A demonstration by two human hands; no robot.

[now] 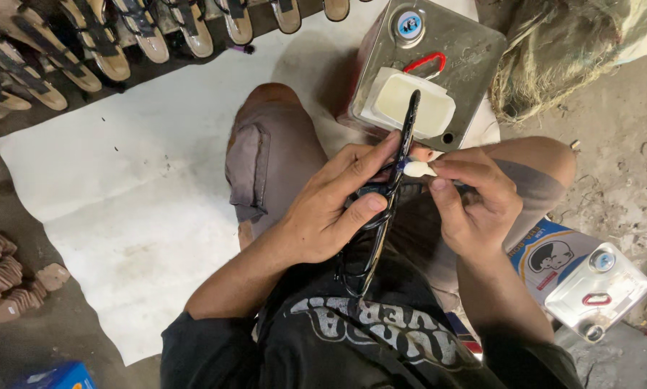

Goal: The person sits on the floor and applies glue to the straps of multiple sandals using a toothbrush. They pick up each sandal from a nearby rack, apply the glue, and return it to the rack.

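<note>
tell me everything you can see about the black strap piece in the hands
The black strap piece is thin, glossy and curved, like a sandal upper with looping bands. It stands roughly upright over the lap, its tip reaching up in front of the metal can. The left hand grips its middle; the right hand presses a small white applicator against it.

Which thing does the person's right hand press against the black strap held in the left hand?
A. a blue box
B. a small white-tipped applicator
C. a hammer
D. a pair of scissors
B: the right hand pinches a small white-tipped applicator against the black strap, which the left hand grips above the open metal tin.
</note>
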